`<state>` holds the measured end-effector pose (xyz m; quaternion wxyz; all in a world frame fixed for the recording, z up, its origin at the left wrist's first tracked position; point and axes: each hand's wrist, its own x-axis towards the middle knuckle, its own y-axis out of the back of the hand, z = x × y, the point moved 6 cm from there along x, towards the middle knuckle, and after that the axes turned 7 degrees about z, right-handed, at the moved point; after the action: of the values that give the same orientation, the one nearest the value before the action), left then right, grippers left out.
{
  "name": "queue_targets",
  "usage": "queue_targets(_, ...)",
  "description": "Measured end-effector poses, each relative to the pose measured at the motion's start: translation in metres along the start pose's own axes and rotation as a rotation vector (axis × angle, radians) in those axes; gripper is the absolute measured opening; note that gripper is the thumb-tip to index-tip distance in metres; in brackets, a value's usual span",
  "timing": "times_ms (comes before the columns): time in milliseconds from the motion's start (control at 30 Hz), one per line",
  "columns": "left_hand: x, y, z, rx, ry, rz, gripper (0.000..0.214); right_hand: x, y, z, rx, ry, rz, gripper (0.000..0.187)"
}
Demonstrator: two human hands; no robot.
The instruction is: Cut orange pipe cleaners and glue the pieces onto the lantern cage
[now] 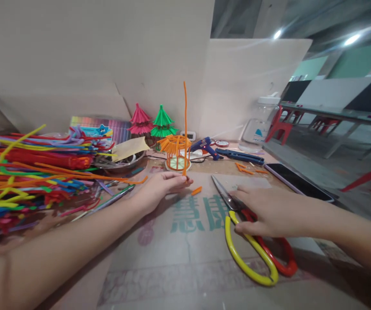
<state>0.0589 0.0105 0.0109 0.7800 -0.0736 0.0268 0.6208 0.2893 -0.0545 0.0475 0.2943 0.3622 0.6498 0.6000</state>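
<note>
Left hand pinching an orange stem; right hand at the scissors

Along the left edge of the worktop [84, 290] lies a heap of coloured stems [27, 183]. Behind it, toward the back edge, stand the markers [122, 131]; a bowl [137, 160] lies to their right, and a pen [114, 199] slants nearer the front. A pink tree [140, 119] and a green tree [162, 122] stand near the back edge. The left hand [158, 189], at mid-worktop, has its fingers [176, 181] pinching the lower end of an orange stem [185, 114], held upright. In this view the stem crosses the right side of an orange cage [172, 146]. An offcut [196, 190] lies just beside the fingertips. Farther right, a glue gun [205, 147] and a cutter [240, 156] lie toward the back edge. The scissors [253, 254] point their blades toward the back edge, handles toward the front. The right hand [266, 211] lies over them, thumb and fingers apart; whether they grip cannot be told. A bottle [259, 125] occupies the back right corner, and a phone [297, 181] the right edge.
</note>
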Motion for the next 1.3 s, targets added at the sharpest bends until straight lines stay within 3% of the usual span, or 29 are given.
queue_targets(167, -0.001, 0.0, 0.002, -0.098, 0.054, 0.025, 0.017, 0.004, -0.006, 0.004, -0.004, -0.009, 0.045, 0.042)
queue_targets(300, -0.002, 0.0, 0.002, -0.123, 0.054, 0.032, 0.015, 0.011, -0.006, 0.023, -0.079, -0.042, 0.062, 0.037)
queue_targets(500, -0.001, 0.002, -0.002, -0.089, 0.046, 0.024, 0.024, 0.018, -0.016, 0.054, -0.111, -0.067, -0.076, 0.035)
queue_targets(733, 0.0, 0.003, -0.004, -0.007, 0.013, 0.008, 0.027, 0.028, -0.01, 0.068, -0.004, -0.209, 0.05, 0.026)
queue_targets(867, -0.001, 0.002, -0.001, 0.077, -0.039, -0.007, 0.029, 0.032, -0.006, 0.075, -0.01, -0.212, 0.064, 0.031)
queue_targets(1000, -0.004, -0.001, 0.001, 0.13, -0.061, 0.002, 0.03, 0.031, -0.003, 0.083, -0.015, -0.172, -0.03, 0.047)
queue_targets(1067, -0.004, -0.003, 0.002, 0.135, -0.056, 0.004, 0.03, 0.033, 0.008, 0.078, -0.043, -0.18, 0.036, 0.043)
queue_targets(1133, -0.004, -0.003, 0.001, 0.143, -0.057, -0.001, 0.031, 0.039, 0.022, 0.062, 0.001, -0.194, 0.207, 0.035)
queue_targets(1233, -0.004, -0.004, 0.002, 0.181, -0.073, -0.017, 0.032, 0.058, 0.024, 0.025, 0.456, -0.162, 0.398, 0.032)
queue_targets(1300, -0.004, -0.003, 0.003, 0.205, -0.086, -0.021, 0.032, 0.077, 0.012, 0.002, 0.767, -0.141, 0.415, 0.028)
